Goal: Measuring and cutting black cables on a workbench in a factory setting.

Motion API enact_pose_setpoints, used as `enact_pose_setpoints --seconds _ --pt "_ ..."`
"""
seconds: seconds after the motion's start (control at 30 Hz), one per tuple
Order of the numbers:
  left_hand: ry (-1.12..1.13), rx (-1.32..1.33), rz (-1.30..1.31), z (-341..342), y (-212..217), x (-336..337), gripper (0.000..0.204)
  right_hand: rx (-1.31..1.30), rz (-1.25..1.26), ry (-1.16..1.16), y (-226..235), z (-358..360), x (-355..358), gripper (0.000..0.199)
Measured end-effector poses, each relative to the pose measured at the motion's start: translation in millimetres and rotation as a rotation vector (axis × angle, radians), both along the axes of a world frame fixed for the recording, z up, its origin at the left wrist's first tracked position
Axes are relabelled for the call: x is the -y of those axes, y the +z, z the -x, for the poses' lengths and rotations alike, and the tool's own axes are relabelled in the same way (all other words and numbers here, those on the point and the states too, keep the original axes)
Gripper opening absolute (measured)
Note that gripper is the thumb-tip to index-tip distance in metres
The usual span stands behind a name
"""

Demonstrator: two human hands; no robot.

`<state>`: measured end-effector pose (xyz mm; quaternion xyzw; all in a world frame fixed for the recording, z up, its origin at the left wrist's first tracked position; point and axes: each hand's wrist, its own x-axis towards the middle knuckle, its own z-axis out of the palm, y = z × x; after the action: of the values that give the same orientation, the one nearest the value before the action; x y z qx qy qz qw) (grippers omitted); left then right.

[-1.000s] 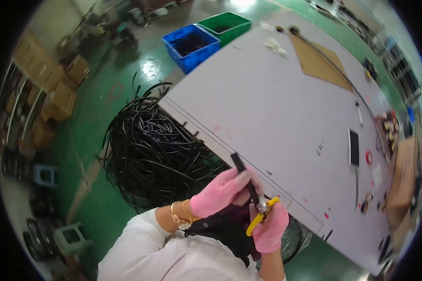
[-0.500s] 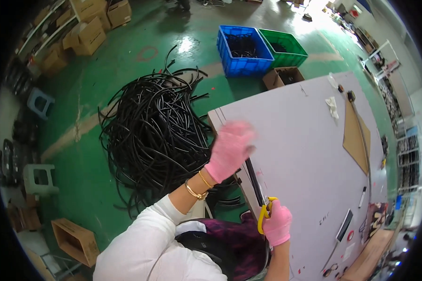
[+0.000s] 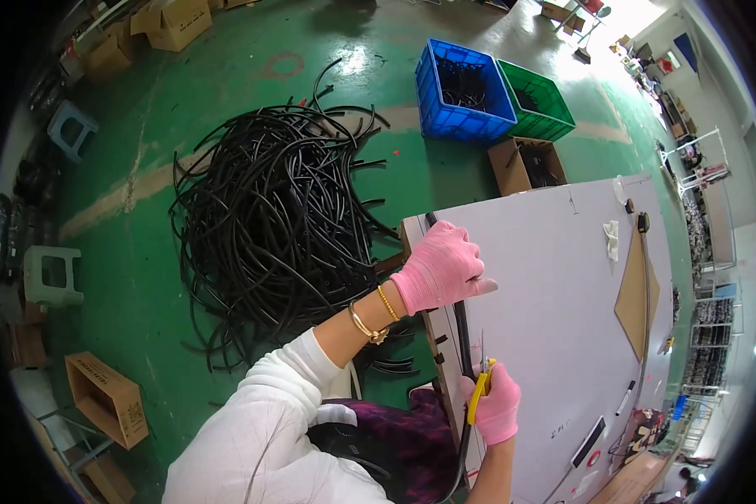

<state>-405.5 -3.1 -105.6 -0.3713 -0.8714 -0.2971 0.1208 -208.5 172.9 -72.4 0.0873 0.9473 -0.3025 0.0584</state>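
My left hand [image 3: 442, 267], in a pink glove, is closed over a black rubber tube [image 3: 464, 338] lying along the table's left edge. One end of the tube shows beyond my knuckles, near the far left corner; the rest runs toward me, past my right hand and down by my lap. My right hand [image 3: 497, 407], also gloved in pink, grips yellow-handled scissors [image 3: 481, 388] beside the tube. Their blades point away from me. Whether the right fingers also touch the tube is hard to see.
A large heap of black tubes [image 3: 269, 227] covers the green floor to the left. Past the white table [image 3: 546, 269] stand a blue crate [image 3: 466, 122], a green crate [image 3: 554, 126] and a cardboard box [image 3: 508, 168]. Brown board [image 3: 634, 294], a marker and a brush lie on the table's right.
My left hand, raised and blurred before, has come down and closed on the tube. The tube now reaches farther along the table edge. The whole view has shifted slightly.
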Motion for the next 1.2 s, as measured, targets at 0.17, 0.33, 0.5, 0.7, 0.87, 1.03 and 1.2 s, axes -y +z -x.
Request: enact_pose_setpoints --seconds 0.17,0.33,0.5,0.7,0.87,1.03,1.2 --pt "-0.017 0.023 -0.054 2 -5 2 0.044 0.019 0.004 -0.054 6 8 7 0.028" --pt "-0.016 0.047 -0.038 3 -7 5 0.043 0.098 0.078 -0.108 15 12 14 0.027" --pt "-0.022 0.075 0.010 4 -6 5 0.042 0.119 0.093 -0.127 16 14 13 0.027" --pt "-0.014 0.093 0.017 5 -7 5 0.040 0.113 0.111 -0.119 17 17 15 0.025" --pt "0.006 0.216 0.151 7 11 8 0.031 0.092 0.094 -0.116 11 12 13 0.025" --pt "-0.001 0.092 0.112 4 -4 9 0.045 0.055 0.021 -0.083 13 11 18 0.030" --pt "0.017 0.024 0.207 6 -10 -14 0.052 0.148 0.059 -0.092 21 -47 -10 0.034"
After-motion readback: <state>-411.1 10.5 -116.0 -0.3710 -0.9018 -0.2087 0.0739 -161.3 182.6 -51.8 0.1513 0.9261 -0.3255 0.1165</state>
